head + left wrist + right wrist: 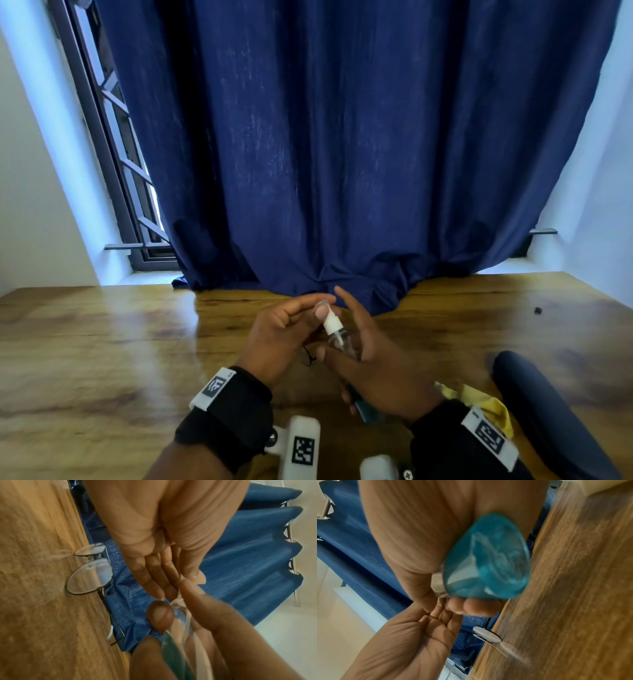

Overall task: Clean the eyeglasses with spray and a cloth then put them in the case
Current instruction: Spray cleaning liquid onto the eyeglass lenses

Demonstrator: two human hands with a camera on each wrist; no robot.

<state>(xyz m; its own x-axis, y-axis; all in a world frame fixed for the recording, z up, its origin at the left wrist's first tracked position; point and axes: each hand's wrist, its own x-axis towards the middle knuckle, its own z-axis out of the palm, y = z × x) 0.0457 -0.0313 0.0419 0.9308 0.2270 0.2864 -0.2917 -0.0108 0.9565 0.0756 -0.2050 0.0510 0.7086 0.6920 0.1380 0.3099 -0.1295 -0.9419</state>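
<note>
A clear spray bottle (342, 342) with a white nozzle (330, 323) and blue liquid at its base (488, 561) is tilted above the wooden table (102, 342). My right hand (370, 342) grips the bottle around its body, index finger raised. My left hand (308, 310) pinches the bottle's clear cap (323, 303) just above the nozzle. The thin-framed eyeglasses (89, 574) lie unfolded on the table below my hands, mostly hidden in the head view. A yellow cloth (479, 397) lies by my right wrist, next to the dark blue case (548, 411).
A dark blue curtain (342, 137) hangs behind the table and bunches on its far edge. A small dark speck (537, 310) lies at the far right. Bare wood stretches to the left of my hands.
</note>
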